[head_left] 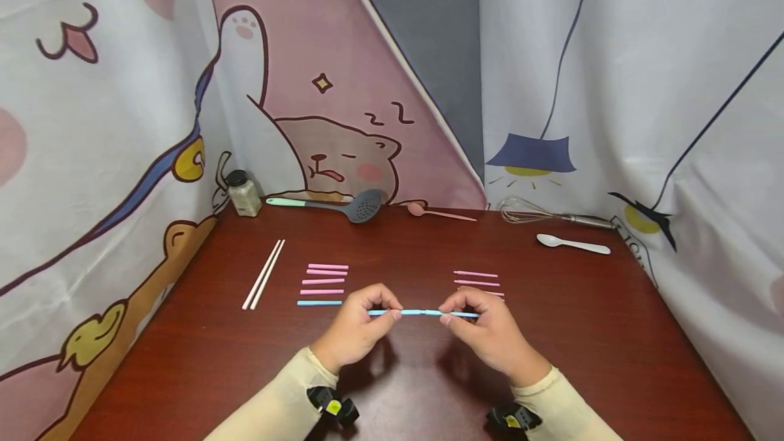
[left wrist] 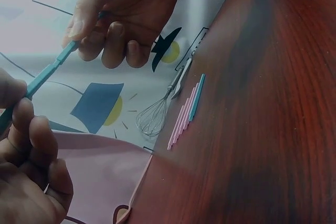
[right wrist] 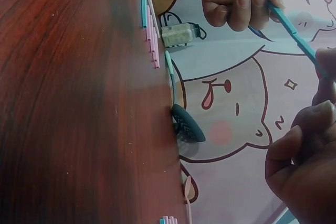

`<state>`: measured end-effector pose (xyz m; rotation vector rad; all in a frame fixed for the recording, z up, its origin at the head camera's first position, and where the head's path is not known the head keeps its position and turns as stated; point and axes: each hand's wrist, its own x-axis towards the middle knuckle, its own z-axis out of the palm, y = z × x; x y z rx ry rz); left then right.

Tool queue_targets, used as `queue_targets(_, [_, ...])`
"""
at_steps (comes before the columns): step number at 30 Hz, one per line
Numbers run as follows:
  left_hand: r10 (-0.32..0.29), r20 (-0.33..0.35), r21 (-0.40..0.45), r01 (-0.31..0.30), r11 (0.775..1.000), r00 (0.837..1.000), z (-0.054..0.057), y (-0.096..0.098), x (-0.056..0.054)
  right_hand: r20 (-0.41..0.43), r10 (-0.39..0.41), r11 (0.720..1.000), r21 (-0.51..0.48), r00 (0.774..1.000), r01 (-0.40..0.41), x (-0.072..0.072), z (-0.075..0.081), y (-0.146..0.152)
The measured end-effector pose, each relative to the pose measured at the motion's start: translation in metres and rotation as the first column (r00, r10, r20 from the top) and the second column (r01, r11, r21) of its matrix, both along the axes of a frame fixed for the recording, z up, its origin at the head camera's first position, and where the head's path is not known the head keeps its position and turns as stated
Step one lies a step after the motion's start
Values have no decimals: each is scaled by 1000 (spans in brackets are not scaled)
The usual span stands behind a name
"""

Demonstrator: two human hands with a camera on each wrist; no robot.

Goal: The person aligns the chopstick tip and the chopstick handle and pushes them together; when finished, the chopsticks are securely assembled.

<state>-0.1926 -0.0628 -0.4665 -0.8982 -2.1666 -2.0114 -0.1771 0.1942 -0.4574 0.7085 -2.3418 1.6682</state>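
Blue stick pieces (head_left: 412, 312) meet end to end above the table (head_left: 404, 400), between my left fingers (head_left: 382, 294) and my right fingers (head_left: 465, 295). Each set pinches its own piece, thumb against fingertips, neither letting go. I judge this to be the joining step: the ends lie roughly in one line, but a narrow notch shows at the join, so I cannot tell whether they are fully seated. Plenty looks undone. Beyond my left fingers, off to their left, four pink sticks (head_left: 322, 282) and one loose blue stick (head_left: 319, 303) lie in a row. Just beyond my right fingers lie thin pink rods (head_left: 477, 284), partly hidden by them in the head view; the left wrist view shows a blue rod (left wrist: 197, 98) beside these. No joined pair lies on the table, so I take this as the first, with every loose piece yet to be matched.
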Motion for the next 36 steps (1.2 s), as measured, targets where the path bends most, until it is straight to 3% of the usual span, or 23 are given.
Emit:
queue_targets(6, [2, -13, -34, -3, 999, 1000, -3, 0, -1, 12, 16, 1000, -8, 1000, -16, 1, 1, -2])
queue_targets(20, [-53, -64, -3, 53, 999, 997, -5, 0, 2, 24, 130, 989, -71, 991, -128, 2, 2, -2])
queue_targets(36, [-71, -102, 33, 75, 997, 992, -8, 4, 5, 2, 132, 987, -95, 991, -132, 5, -2, -10])
